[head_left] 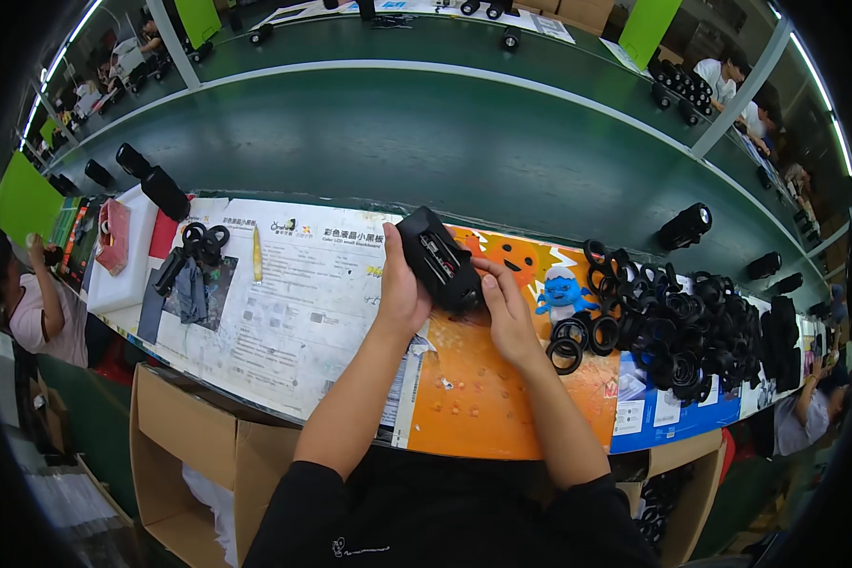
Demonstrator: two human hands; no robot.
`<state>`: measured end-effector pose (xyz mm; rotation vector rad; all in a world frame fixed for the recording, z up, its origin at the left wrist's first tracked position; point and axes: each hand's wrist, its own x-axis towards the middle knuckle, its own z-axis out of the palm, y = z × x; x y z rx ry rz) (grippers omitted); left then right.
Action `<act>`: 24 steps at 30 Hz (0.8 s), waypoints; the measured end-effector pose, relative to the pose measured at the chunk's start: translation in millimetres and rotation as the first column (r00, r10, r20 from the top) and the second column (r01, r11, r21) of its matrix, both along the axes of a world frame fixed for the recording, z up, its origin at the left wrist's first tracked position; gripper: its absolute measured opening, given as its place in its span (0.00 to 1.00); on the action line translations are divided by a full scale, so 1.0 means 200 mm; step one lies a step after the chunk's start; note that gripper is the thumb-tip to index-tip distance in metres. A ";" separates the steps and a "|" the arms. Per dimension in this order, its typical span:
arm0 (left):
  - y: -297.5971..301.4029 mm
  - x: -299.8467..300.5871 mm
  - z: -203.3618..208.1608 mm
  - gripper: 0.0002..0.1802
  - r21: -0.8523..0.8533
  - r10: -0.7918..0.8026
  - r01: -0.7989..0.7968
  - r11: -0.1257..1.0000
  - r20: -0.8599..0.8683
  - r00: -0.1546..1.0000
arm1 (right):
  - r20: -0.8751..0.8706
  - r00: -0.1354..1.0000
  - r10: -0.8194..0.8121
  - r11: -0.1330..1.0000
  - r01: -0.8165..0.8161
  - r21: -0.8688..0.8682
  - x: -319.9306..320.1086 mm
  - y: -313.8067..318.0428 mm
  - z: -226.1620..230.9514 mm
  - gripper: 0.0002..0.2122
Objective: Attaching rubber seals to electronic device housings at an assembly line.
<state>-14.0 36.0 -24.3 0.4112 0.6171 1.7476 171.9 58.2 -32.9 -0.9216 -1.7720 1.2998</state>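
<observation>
Above the orange printed board (502, 407) in front of me, my left hand (405, 292) is wrapped around a black cylindrical device (439, 260) with pale print on its side. The device is tilted, its upper end leaning left. My right hand (507, 310) grips the device's lower right end with curled fingers; part of them is hidden behind it. To the right of that hand lie a few loose black rings (566, 346) beside a large heap of black rings (686, 327).
Left on the bench are a yellow pen-like tool (257, 254), several black parts (191, 279) and a white foam tray (128, 248). Beyond runs a green conveyor (398, 123) carrying black cylinders (685, 227). Open cardboard boxes (185, 417) stand below the bench. People sit at both sides.
</observation>
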 end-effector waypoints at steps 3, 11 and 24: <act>0.00 0.01 0.03 0.45 -0.003 0.082 -0.082 0.997 0.014 0.997 | -0.280 0.955 0.095 0.888 -0.209 -0.410 0.00 -0.03 0.03 0.23; 0.01 -0.02 0.01 0.40 0.231 -0.131 0.135 0.964 -0.033 0.991 | -0.506 0.861 -0.043 0.848 -0.237 -0.474 -0.06 -0.07 0.02 0.26; 0.01 -0.03 -0.03 0.47 0.235 0.234 -0.029 0.972 -0.935 0.266 | -0.544 0.764 -0.347 0.916 0.153 -0.370 0.01 0.15 0.18 0.23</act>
